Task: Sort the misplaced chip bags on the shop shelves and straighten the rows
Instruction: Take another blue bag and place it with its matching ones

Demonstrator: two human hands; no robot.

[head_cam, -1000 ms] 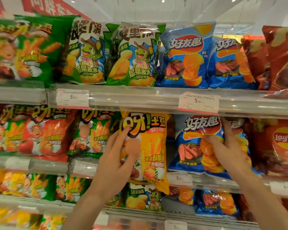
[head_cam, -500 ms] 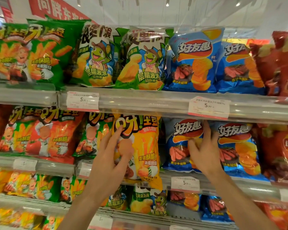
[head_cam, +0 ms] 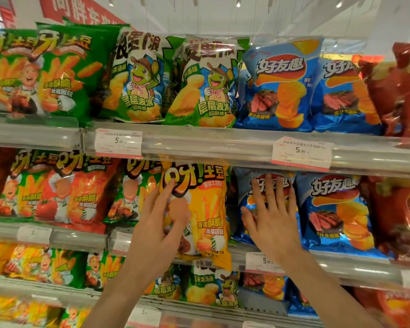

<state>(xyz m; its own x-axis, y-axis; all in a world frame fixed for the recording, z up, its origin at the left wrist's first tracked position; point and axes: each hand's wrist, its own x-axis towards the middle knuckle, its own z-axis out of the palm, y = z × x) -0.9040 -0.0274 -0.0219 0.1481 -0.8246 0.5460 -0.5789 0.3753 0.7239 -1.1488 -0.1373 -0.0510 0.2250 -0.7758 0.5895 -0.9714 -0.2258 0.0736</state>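
Observation:
A yellow chip bag [head_cam: 208,209] stands on the middle shelf between a green bag [head_cam: 133,192] and blue bags. My left hand [head_cam: 161,223] grips the yellow bag's left side, thumb and fingers around its edge. The bag's bottom hangs over the shelf rail. My right hand [head_cam: 272,216] lies flat with fingers spread on the front of a blue chip bag [head_cam: 260,190], pressing against it. A second blue bag [head_cam: 336,209] stands to its right.
The top shelf [head_cam: 199,140] carries green, green-and-white and blue bags. Red bags [head_cam: 405,209] fill the right end. Orange-red bags [head_cam: 64,192] stand at the middle left. Price tags [head_cam: 301,151] hang on the rails. A lower shelf holds more bags.
My right hand slid left off the right blue bag and now lies flat on the left blue bag, which stands further back. My left hand keeps its hold on the yellow bag.

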